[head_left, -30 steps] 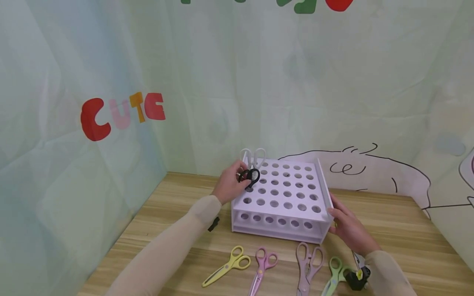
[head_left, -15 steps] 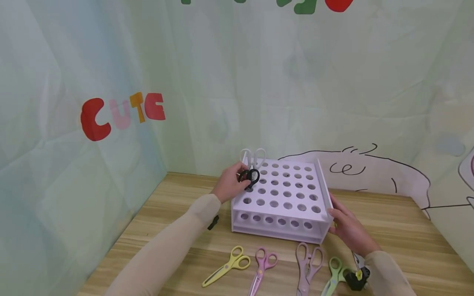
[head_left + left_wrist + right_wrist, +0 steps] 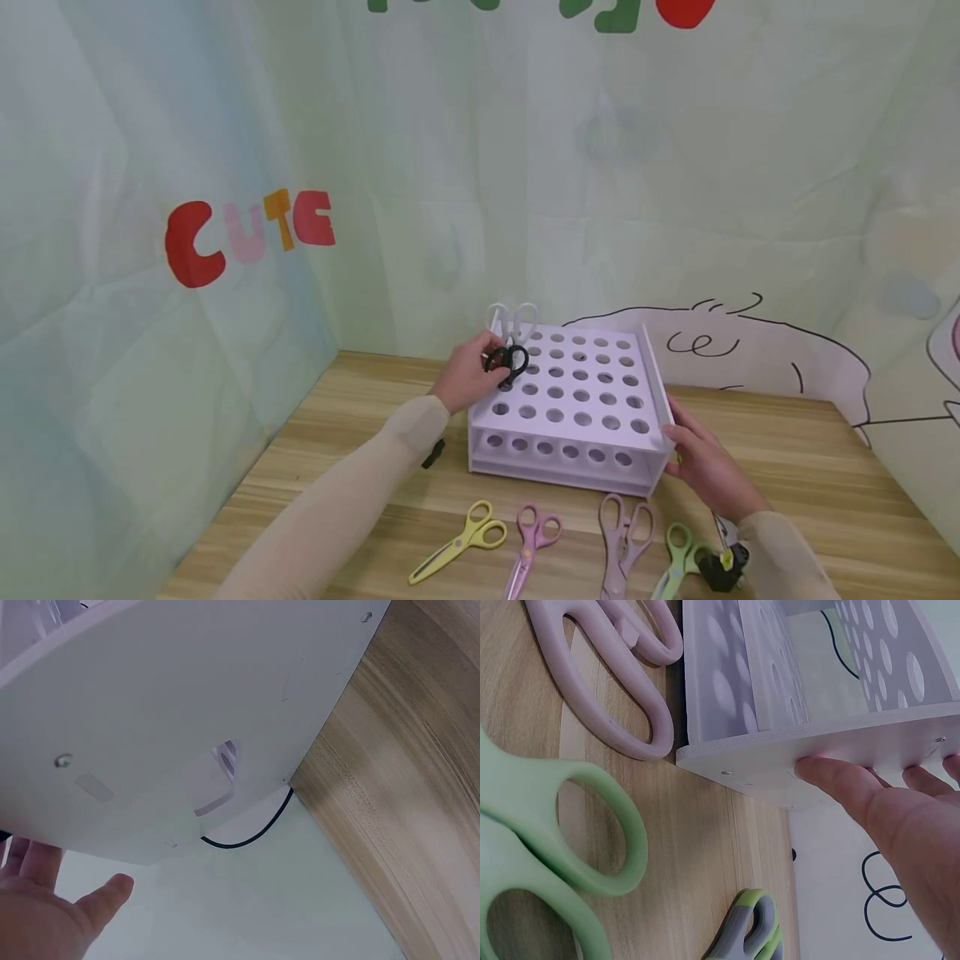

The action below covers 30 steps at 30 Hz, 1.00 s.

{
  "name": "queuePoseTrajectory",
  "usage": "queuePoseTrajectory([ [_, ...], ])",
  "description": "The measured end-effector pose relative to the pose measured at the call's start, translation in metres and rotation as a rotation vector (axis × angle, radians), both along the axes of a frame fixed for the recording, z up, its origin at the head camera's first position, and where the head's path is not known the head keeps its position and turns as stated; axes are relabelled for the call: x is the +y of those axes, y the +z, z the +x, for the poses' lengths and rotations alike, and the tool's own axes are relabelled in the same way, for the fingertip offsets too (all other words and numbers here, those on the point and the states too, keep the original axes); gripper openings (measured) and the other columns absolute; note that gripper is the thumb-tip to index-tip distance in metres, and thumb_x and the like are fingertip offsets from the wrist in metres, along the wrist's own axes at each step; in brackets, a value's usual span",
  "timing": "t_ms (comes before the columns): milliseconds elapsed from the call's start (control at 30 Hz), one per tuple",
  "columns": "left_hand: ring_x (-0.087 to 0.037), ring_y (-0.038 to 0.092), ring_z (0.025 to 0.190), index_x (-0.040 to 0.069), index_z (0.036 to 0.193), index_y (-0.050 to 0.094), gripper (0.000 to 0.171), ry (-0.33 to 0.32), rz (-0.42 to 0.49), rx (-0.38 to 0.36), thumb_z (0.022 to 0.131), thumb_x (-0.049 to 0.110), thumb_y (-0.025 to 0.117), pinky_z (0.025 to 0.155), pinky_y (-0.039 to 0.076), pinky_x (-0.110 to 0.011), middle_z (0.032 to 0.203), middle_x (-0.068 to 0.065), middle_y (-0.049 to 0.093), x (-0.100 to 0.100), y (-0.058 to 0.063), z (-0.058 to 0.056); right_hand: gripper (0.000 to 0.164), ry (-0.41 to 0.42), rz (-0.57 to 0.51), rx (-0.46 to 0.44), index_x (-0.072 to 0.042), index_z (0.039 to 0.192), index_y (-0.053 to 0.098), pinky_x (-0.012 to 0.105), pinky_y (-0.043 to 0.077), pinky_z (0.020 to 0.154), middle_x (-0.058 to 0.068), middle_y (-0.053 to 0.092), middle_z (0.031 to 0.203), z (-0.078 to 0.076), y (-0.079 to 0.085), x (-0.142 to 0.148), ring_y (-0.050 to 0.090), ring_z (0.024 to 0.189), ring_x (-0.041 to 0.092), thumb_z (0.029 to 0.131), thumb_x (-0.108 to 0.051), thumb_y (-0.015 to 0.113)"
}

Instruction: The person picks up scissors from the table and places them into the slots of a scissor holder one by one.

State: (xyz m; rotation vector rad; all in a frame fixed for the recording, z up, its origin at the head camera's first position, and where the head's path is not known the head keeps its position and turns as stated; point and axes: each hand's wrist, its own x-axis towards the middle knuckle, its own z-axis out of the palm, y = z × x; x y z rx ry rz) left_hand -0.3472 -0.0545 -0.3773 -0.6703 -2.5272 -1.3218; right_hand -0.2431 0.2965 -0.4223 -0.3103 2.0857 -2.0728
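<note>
Over the left edge of a white rack point(image 3: 570, 434) with rows of round holes, my left hand point(image 3: 467, 375) pinches a pair of scissors with black handles point(image 3: 520, 358). Their handle loops are up, and their blades are hidden. Just behind them stands a pair of white-handled scissors point(image 3: 504, 323), upright in the rack. In the left wrist view, the left hand point(image 3: 45, 915) shows beyond the rack's side panel point(image 3: 150, 712). My right hand point(image 3: 708, 467) rests against the rack's right side. In the right wrist view, its extended fingers and thumb point(image 3: 840, 784) touch the outer panel.
In front of the rack lie yellow scissors point(image 3: 450, 552), pink scissors point(image 3: 527, 546), light purple scissors point(image 3: 617, 558) and green scissors point(image 3: 677, 562). Grey-and-green scissors point(image 3: 754, 930) lie to the rack's right. A printed curtain point(image 3: 450, 167) rises behind the wooden table point(image 3: 315, 467).
The black-handled scissors have shifted and turned slightly in my left fingers. My right hand stays at the rack's side.
</note>
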Motion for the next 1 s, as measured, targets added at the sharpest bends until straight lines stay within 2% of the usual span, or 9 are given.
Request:
queuePoseTrajectory([
  [167,-0.021,0.062,0.085,0.005,0.115,0.06,0.032,-0.015,0.0,-0.008,0.086,0.0,0.073,0.078,0.055,-0.033,0.099,-0.009,0.066,0.0,-0.001,0.0,0.065,-0.008,0.009,-0.005,-0.019,0.16,0.0,0.045,0.044,0.1,0.014,-0.002,0.165,0.0,0.0,0.0,0.043,0.127,0.01,0.108,-0.029,0.038],
  [400,-0.024,0.064,0.096,0.004,0.119,0.061,0.033,-0.003,-0.028,-0.02,0.088,0.003,0.073,0.086,0.055,-0.036,0.109,-0.012,0.067,-0.001,0.002,0.001,0.065,-0.012,0.007,-0.01,-0.02,0.16,0.0,0.043,0.045,0.1,0.012,-0.001,0.165,0.0,0.001,-0.003,0.034,0.137,0.022,0.108,-0.031,0.039],
  [633,-0.022,0.062,0.09,0.004,0.12,0.06,0.036,-0.016,-0.03,-0.047,0.087,0.005,0.074,0.083,0.054,-0.034,0.102,-0.008,0.065,-0.001,0.003,0.003,0.065,0.009,-0.007,0.001,-0.018,0.16,-0.001,0.042,0.045,0.1,0.014,-0.004,0.165,0.0,0.001,-0.003,0.042,0.129,0.011,0.109,-0.028,0.038],
  [833,-0.024,0.062,0.099,0.005,0.12,0.059,0.041,-0.037,-0.01,-0.047,0.084,0.005,0.078,0.091,0.052,-0.038,0.104,-0.008,0.065,-0.003,0.007,0.007,0.065,0.002,0.004,-0.003,-0.019,0.16,-0.001,0.04,0.047,0.098,0.014,-0.003,0.165,-0.001,0.0,-0.002,0.043,0.127,0.008,0.109,-0.029,0.037],
  [1000,-0.024,0.059,0.107,0.008,0.125,0.058,0.048,-0.041,-0.044,-0.066,0.083,0.013,0.08,0.094,0.051,-0.041,0.113,-0.007,0.063,-0.004,0.012,0.011,0.065,-0.008,-0.014,0.006,-0.017,0.16,-0.001,0.041,0.047,0.098,0.015,-0.002,0.165,0.0,0.001,-0.002,0.046,0.124,0.006,0.109,-0.027,0.038],
])
